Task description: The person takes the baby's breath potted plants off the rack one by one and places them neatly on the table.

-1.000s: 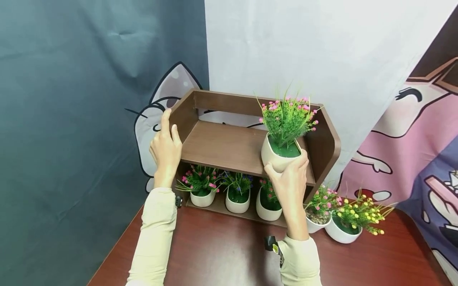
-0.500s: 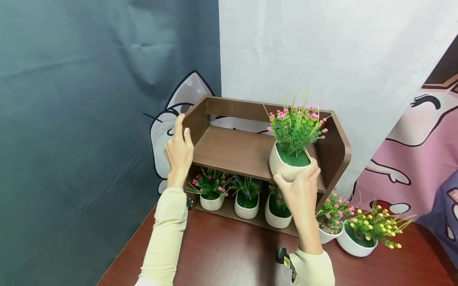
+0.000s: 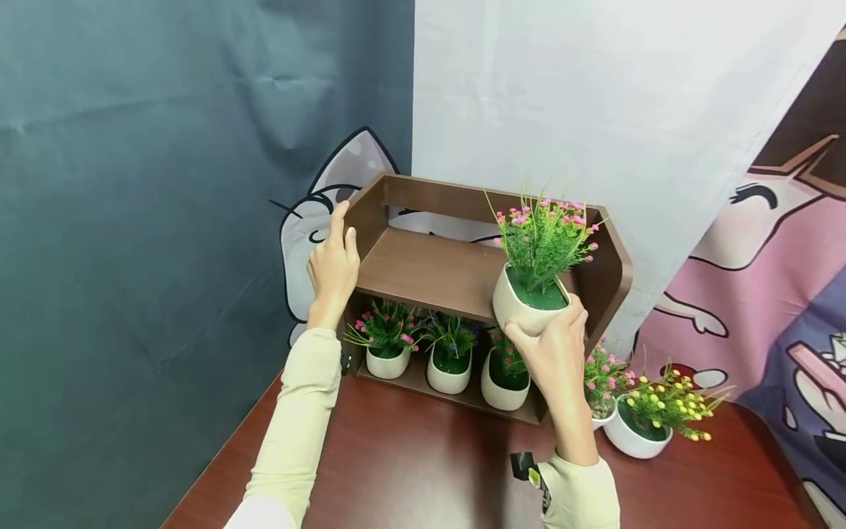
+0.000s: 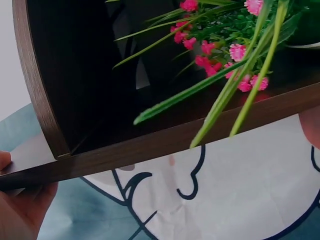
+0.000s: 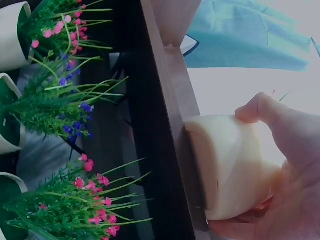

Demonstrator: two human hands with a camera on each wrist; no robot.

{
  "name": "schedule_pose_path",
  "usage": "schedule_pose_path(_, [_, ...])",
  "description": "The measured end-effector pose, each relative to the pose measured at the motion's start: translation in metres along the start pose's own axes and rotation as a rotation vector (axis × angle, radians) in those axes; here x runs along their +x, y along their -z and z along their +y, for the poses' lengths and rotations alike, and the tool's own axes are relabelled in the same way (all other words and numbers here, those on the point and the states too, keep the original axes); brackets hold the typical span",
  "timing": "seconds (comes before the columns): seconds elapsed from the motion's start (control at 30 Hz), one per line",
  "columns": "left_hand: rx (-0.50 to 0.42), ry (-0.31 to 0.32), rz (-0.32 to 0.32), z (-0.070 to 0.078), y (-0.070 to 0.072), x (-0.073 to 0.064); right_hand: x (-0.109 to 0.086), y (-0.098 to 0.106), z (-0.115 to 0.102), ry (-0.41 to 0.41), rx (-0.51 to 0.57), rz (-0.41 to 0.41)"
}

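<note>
My right hand (image 3: 558, 345) grips a cream-white pot (image 3: 522, 305) of artificial pink flowers (image 3: 543, 231) from its front and right side. The pot leans over the front right part of the brown wooden shelf unit's upper board (image 3: 429, 268). Seen from the right wrist, the pot's underside is close to the board's front edge, with the thumb (image 5: 257, 107) pressed on its wall. My left hand (image 3: 333, 268) holds the unit's left side panel (image 3: 370, 217), its index finger lying along the top edge. In the left wrist view, the panel runs between thumb and fingers (image 4: 30, 207).
Three white pots of flowers (image 3: 386, 364) stand in the lower compartment. Right of the unit, a pink-flowered pot (image 3: 603, 415) sits partly behind my right forearm, beside a yellow-flowered pot (image 3: 637, 437). The unit stands on a reddish-brown table (image 3: 423, 470) against fabric backdrops (image 3: 568, 88).
The head view has shifted, moving the scene slightly right and down. Both hands keep their holds on the side panel and the flower pot, with little movement against the shelf.
</note>
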State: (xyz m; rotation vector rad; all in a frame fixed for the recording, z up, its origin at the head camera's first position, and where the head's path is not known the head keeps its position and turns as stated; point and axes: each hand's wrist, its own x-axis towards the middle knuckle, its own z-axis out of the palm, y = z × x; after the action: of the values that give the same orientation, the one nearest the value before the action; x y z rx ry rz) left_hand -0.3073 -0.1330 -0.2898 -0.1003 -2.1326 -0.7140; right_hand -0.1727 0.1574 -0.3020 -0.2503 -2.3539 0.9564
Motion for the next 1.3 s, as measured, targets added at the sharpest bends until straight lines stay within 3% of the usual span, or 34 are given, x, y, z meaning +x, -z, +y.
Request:
schedule_pose_path(0.3, [-0.029, 0.034, -0.03, 0.004, -0.02, 0.023, 0.004, 0.018, 0.002, 0.079, -0.04, -0.01])
schedule_pose_path(0.43, [-0.05, 0.052, -0.066, 0.007, -0.026, 0.024, -0.016, 0.043, 0.016, 0.11, -0.039, -0.036])
schedule_pose_path(0.57, [-0.057, 0.061, -0.075, 0.007, -0.026, 0.026, -0.047, 0.068, 0.045, 0.116, -0.031, -0.024])
schedule_pose_path(0.7, [-0.043, 0.068, -0.048, 0.002, -0.015, 0.033, -0.078, 0.083, 0.08, 0.019, -0.07, 0.043])
schedule_pose_path(0.8, [-0.019, 0.081, -0.005, -0.01, 0.001, 0.037, -0.091, 0.084, 0.108, -0.079, -0.085, 0.075])
schedule_pose_path(0.97, [-0.014, 0.071, 0.019, -0.016, 0.008, 0.039, -0.108, 0.089, 0.16, -0.245, -0.09, 0.172])
schedule_pose_path(1.17, [-0.021, 0.045, 0.025, -0.014, 0.004, 0.037, -0.111, 0.1, 0.208, -0.417, -0.092, 0.325])
schedule_pose_path(1.3, [-0.027, 0.041, 0.027, -0.011, -0.001, 0.035, -0.099, 0.11, 0.238, -0.469, -0.1, 0.34])
